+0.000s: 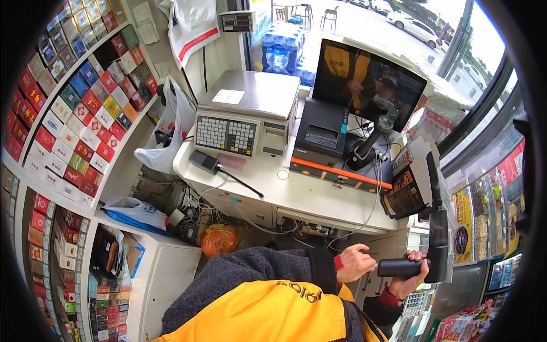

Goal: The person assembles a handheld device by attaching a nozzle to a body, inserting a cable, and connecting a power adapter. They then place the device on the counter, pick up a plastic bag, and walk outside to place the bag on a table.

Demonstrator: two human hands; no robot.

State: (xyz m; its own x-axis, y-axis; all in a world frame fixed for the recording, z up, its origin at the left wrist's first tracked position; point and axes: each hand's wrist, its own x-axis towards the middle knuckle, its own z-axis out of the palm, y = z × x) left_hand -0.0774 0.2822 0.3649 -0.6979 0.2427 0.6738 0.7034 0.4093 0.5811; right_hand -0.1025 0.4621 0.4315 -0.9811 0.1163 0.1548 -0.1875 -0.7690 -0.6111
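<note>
Primary illumination: daylight entering from the upper right. The pale grey outdoor pavement [364,25] is overexposed and washed out. The white rectangular counter [325,196] is evenly bright; the cable tangle of thin cords [196,199] below lies in shadow. The glossy black monitor screen [369,82] carries a mirror-like reflection; the flat silver metal scale platter [268,94] shows soft sheen. The black cylindrical handle [401,268] renders dark, with little surface detail. Fisheye distortion bows the white shelf unit [122,159]. Black vignetting fills all corners.
</note>
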